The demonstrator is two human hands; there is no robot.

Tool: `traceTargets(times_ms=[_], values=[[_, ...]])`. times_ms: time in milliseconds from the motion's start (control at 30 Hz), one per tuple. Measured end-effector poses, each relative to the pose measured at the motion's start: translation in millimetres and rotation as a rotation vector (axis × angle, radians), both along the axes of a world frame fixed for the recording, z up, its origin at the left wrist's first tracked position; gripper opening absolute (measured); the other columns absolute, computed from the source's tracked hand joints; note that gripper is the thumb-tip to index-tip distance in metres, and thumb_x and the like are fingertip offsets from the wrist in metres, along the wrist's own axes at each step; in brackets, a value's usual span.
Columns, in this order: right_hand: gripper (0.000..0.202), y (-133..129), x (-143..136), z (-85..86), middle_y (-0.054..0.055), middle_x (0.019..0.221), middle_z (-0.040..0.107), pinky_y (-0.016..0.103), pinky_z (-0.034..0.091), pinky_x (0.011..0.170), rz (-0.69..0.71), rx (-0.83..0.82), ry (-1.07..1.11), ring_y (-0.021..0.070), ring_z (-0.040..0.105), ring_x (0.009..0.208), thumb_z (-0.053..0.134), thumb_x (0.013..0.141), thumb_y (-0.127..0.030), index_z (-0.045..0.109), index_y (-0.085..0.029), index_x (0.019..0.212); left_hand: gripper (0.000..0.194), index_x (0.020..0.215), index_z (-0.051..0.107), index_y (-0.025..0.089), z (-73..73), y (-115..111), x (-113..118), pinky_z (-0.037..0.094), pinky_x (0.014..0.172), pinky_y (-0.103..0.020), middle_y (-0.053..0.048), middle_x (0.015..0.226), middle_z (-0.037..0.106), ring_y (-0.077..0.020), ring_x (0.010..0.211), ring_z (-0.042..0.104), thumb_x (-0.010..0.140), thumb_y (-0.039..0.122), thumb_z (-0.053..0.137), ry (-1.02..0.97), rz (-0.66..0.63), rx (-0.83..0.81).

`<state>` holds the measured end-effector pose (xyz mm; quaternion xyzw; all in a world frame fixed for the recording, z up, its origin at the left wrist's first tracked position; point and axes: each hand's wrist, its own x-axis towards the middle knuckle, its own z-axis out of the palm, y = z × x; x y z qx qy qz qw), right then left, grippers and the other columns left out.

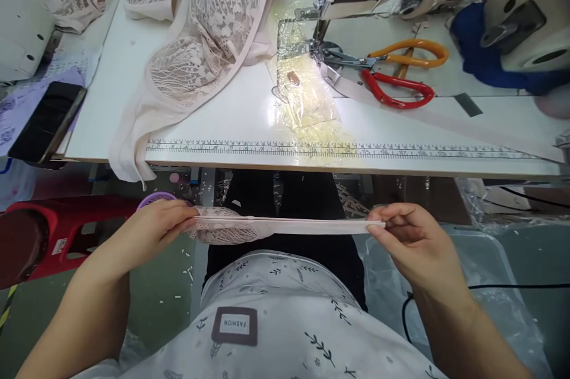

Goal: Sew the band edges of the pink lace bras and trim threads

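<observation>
In the head view, the left hand pinched the lace end of a pale pink garment between thumb and fingers, and the right hand pinched its narrow band end. The garment was stretched level above the lap, just off the near edge of the desk. On the desk, scissors with one orange and one red handle lay beside the sewing machine's needle area.
</observation>
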<state>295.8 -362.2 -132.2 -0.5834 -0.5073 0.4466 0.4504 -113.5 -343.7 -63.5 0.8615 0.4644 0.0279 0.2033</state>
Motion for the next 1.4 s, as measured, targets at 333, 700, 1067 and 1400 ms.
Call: traceTargets(times_ms=[333, 700, 1067, 1400], values=[[0.039, -8.1, 4.6, -12.4, 0.001, 0.077, 0.068, 0.017, 0.054, 0.061, -0.170, -0.221, -0.032, 0.0129, 0.064, 0.070, 0.084, 0.054, -0.041, 0.060, -0.022, 0.079, 0.018, 0.084, 0.062, 0.016, -0.7, -22.3, -11.5, 0.046, 0.054, -0.018, 0.001, 0.068, 0.064, -0.0098, 0.058, 0.058, 0.088, 0.031, 0.052, -0.412, 0.456, -0.369], [0.047, -0.9, 5.9, -14.9, 0.001, 0.075, 0.067, 0.011, 0.053, 0.064, -0.194, -0.389, 0.099, 0.0122, 0.062, 0.076, 0.089, 0.039, -0.038, 0.062, -0.020, 0.073, 0.014, 0.080, 0.049, 0.019, -2.8, -26.9, -8.4, 0.043, 0.050, -0.019, -0.003, 0.083, 0.070, -0.0071, 0.052, 0.054, 0.089, 0.030, 0.050, -0.620, 0.497, -0.430], [0.036, 3.3, 19.4, -25.4, 0.003, 0.071, 0.068, 0.022, 0.053, 0.050, -0.111, -0.203, -0.051, 0.0156, 0.062, 0.060, 0.085, 0.053, -0.041, 0.068, -0.021, 0.077, 0.015, 0.095, 0.056, 0.021, 7.7, -48.4, 24.7, 0.055, 0.071, -0.022, -0.002, 0.089, 0.067, -0.0121, 0.081, 0.066, 0.089, 0.010, 0.049, -0.597, 0.224, 0.097], [0.024, -7.5, 51.8, -26.3, 0.008, 0.078, 0.069, 0.033, 0.057, 0.065, 0.237, -0.014, -0.336, 0.0237, 0.066, 0.075, 0.074, 0.066, -0.049, 0.072, -0.025, 0.067, 0.019, 0.094, 0.051, 0.020, -6.4, -54.5, 30.5, 0.058, 0.076, -0.027, -0.010, 0.096, 0.064, -0.0142, 0.092, 0.064, 0.089, 0.003, 0.044, -0.655, 0.012, 0.319]])
